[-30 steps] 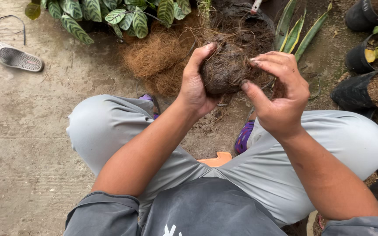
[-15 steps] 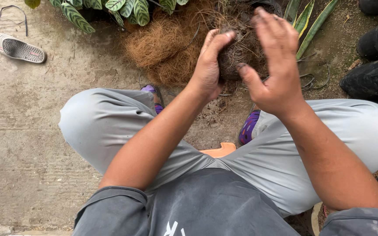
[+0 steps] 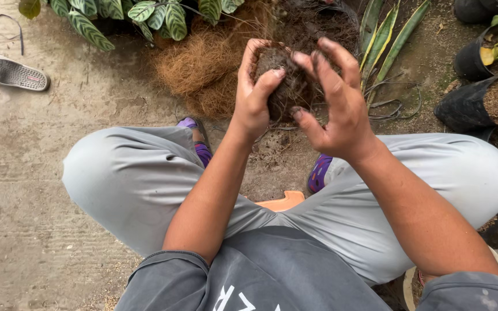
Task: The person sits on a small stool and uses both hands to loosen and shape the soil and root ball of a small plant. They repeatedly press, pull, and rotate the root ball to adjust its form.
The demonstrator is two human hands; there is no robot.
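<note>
A dark brown ball of roots and soil (image 3: 286,80) is held up in front of me over the ground. My left hand (image 3: 255,95) grips its left side, thumb across the front. My right hand (image 3: 335,101) curves around its right side with fingers spread and fingertips on the clump. I sit low with knees apart in grey trousers. Behind the clump lies a heap of brown coconut fibre (image 3: 203,66) and a dark mound of soil (image 3: 318,23).
Striped-leaf plants (image 3: 162,14) grow at the top. Long green leaves (image 3: 384,40) lie to the right. Black grow bags (image 3: 476,98) with plants stand at the far right. A white sandal (image 3: 12,72) lies on the concrete at left. An orange object (image 3: 283,201) shows between my legs.
My right hand has shifted from over the clump's top to its right side with fingers spread. The view has tilted slightly, so the clump sits lower in frame.
</note>
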